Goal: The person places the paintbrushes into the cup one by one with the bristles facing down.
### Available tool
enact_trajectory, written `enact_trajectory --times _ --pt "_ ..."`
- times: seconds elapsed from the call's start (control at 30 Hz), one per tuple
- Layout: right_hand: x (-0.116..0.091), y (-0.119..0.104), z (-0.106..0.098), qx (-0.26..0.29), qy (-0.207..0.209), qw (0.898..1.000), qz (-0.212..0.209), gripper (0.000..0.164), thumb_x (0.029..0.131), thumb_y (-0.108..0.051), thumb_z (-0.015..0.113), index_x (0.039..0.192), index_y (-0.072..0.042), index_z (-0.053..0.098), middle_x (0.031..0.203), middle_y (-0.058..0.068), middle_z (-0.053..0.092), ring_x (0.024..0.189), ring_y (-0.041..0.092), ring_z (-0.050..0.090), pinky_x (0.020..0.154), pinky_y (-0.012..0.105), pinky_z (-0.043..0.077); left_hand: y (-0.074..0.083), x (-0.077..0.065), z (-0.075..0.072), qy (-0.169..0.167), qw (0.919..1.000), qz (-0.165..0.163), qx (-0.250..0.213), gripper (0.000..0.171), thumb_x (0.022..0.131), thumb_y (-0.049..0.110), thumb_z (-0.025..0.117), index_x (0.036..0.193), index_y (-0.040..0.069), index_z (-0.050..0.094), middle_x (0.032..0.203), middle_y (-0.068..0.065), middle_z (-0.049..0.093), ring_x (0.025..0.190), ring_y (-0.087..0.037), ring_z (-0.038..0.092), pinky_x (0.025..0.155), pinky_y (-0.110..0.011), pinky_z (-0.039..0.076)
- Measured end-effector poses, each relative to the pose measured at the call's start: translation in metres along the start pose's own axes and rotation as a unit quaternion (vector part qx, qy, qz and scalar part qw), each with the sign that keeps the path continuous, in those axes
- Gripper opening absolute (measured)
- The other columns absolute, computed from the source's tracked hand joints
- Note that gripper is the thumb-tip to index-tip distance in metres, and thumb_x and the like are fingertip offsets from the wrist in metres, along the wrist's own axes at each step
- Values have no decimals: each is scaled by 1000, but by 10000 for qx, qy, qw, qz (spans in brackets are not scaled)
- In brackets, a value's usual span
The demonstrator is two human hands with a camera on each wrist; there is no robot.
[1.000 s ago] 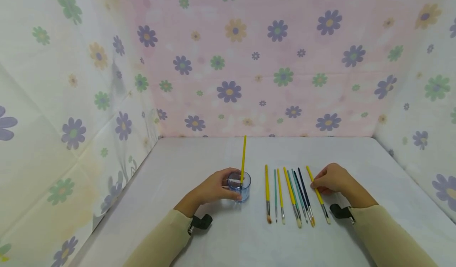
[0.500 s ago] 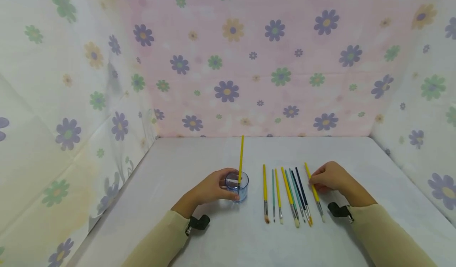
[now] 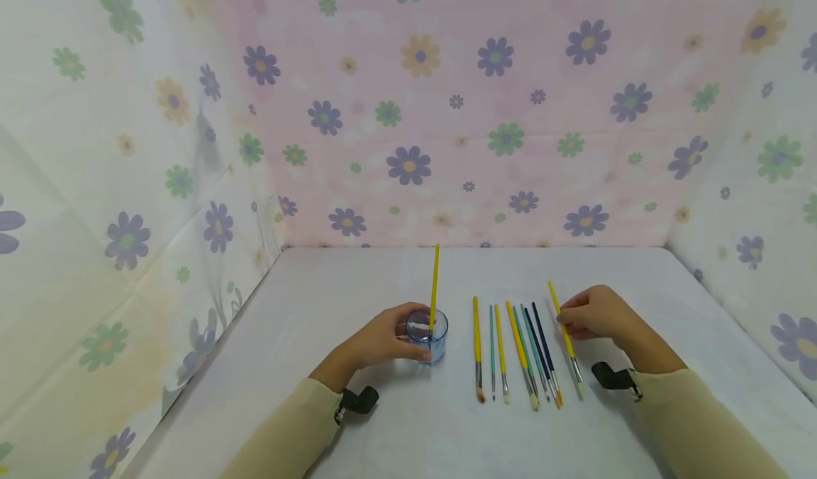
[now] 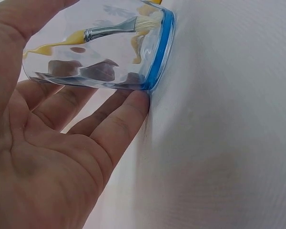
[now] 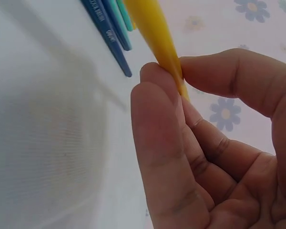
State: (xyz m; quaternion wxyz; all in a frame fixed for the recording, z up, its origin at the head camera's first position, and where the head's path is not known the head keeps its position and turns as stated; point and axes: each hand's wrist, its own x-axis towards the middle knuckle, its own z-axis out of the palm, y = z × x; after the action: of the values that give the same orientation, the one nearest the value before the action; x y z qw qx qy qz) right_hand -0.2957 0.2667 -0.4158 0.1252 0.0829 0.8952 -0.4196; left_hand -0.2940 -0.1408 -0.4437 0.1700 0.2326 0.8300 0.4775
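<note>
My left hand curls round a clear glass with a blue base, standing on the table. One yellow paintbrush leans upright inside it; through the glass in the left wrist view its pale bristles show at the bottom. On the right, my right hand pinches another yellow paintbrush by its handle, between thumb and fingers. This brush slants with bristles toward me, its handle end raised and a shadow beside it. Left of it lies a row of several paintbrushes with yellow, teal and dark blue handles.
White cloth covers the table. A pink flowered backdrop rises behind it, with pale flowered side walls at left and right. The brush row lies between the glass and my right hand.
The brush in my right hand has risen off the table, its handle end higher than before, and the hand has lifted with it. The left hand and glass stay in place.
</note>
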Motion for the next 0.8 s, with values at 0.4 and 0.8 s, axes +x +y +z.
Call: enact_trajectory --times 0.4,0.8 --pt "-6 -6 -9 213 20 9994 -272 49 81 -29 75 115 3 61 96 14 67 73 18 66 68 33 58 -2 0 0 22 10000 80 45 76 68 36 86 133 37 46 127 13 57 117 -13 57 99 -39 46" --pt "-14 -22 -13 426 -100 9969 -653 52 83 -30 74 119 3 57 103 15 67 79 19 68 73 35 58 -3 1 0 14 10000 57 77 76 66 40 86 131 41 46 126 16 56 116 -11 57 100 -40 46"
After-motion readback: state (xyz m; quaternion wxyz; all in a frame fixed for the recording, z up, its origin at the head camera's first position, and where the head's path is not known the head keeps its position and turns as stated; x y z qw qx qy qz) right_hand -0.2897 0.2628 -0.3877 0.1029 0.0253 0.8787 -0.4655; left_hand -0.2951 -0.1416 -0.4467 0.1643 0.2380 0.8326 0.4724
